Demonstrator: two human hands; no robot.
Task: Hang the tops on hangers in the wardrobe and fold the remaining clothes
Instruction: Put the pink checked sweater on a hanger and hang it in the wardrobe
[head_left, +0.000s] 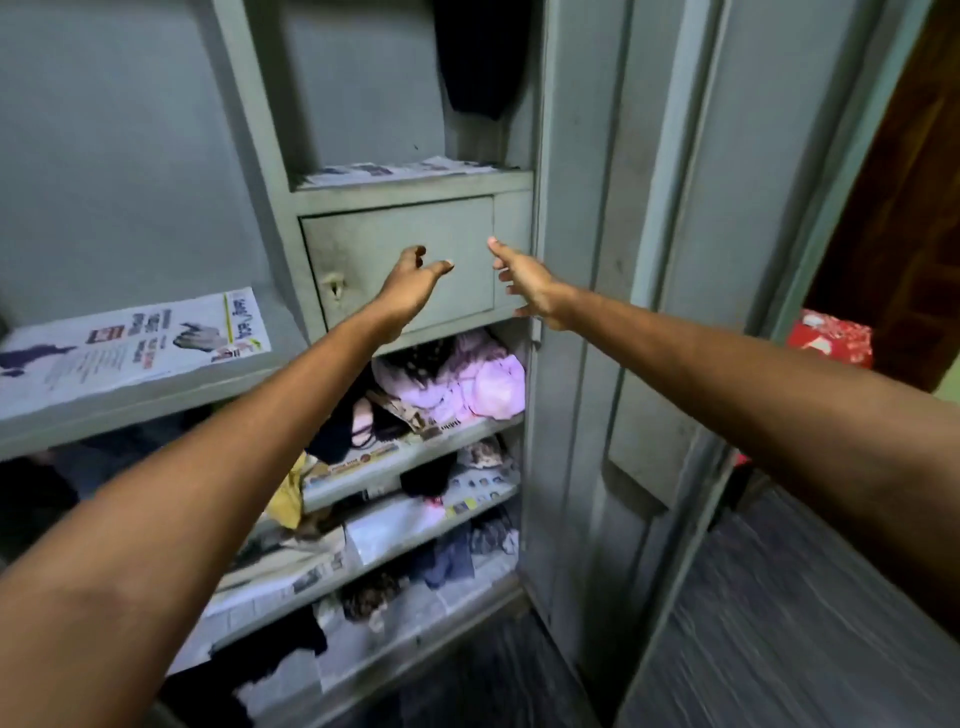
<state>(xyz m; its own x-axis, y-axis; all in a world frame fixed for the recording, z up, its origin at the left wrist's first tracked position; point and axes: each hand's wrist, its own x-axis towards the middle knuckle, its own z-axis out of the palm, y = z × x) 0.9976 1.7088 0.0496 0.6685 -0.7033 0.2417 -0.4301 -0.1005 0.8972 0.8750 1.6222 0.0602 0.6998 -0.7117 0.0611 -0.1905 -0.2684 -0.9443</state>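
Observation:
Both my arms reach into an open grey metal wardrobe (571, 156). My left hand (413, 283) hovers before the small locker door (363, 234), fingers loosely curled and holding nothing. My right hand (527, 283) is beside it with fingers spread, also empty. Just below the hands, a crumpled pink garment (467, 382) lies on a shelf with dark clothes (353, 421) beside it. A dark garment (480, 57) hangs at the top of the wardrobe. Lower shelves hold a yellow cloth (291, 493) and more jumbled dark clothes (447, 558).
Newspaper (130, 343) lines the left shelf and the lower shelves. The wardrobe's right door (675, 312) stands open beside my right arm. A red patterned thing (831, 338) lies beyond the door. The floor (779, 623) is dark and streaked at lower right.

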